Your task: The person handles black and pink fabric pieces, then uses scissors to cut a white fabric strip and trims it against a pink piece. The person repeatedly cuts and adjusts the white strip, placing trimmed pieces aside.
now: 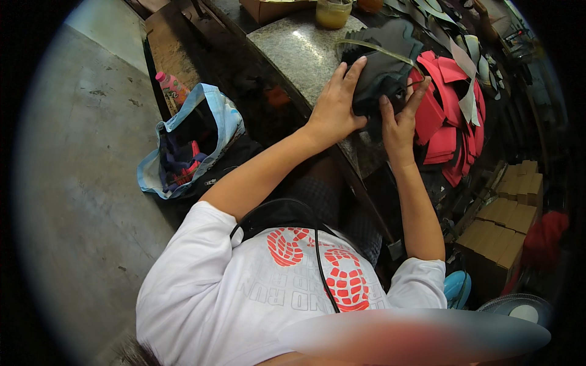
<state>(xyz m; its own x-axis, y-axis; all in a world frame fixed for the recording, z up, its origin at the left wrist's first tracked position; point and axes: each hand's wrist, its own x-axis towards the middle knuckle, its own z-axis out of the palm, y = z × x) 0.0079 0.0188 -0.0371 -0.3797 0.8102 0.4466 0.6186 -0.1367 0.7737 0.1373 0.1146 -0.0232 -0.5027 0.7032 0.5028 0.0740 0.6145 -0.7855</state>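
Both my hands rest on a black shoe upper (381, 73) lying on the granite-topped bench (299, 52). My left hand (337, 102) lies flat on its left side with fingers spread upward. My right hand (400, 119) grips its lower right part, thumb and fingers around the black material. A thin pale strip (378, 50) curves over the top of the piece. Right of my hands lies a stack of red cut pieces (448, 113).
A jar of yellowish glue (333, 12) stands at the bench's far edge. Grey and tan cut pieces (467, 52) spread to the right. An open blue bag (192, 140) and a pink-capped bottle (172, 85) sit on the concrete floor left. Cardboard boxes (506, 219) and a fan (519, 308) stand lower right.
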